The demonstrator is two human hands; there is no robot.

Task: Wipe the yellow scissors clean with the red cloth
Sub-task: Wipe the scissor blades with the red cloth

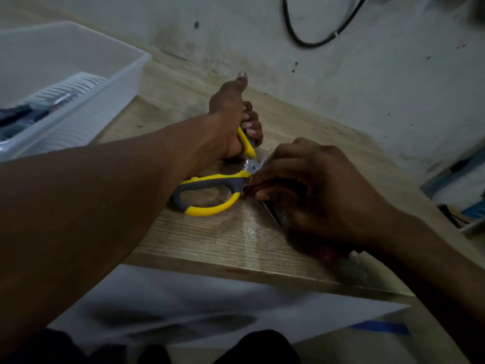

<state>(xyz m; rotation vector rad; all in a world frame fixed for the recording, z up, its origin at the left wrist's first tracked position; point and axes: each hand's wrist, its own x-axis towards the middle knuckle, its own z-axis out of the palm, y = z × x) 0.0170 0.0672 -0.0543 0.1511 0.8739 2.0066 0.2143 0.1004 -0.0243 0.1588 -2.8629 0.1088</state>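
Wiping is under way: on the pale wood-grain counter [210, 240] the left hand [231, 122] grips one handle of the opened yellow-and-grey scissors [210, 191], the right hand [315, 190] pinches the crumpled red cloth [253, 189] around a blade beside the pivot, likely drawing tipward next.

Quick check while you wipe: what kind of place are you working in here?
Probably a workshop or utility corner, not a kitchen. The wooden tabletop butts against a bare, stained concrete wall, a loose black cable hangs on that wall, and a white plastic bin of tools sits at the left.
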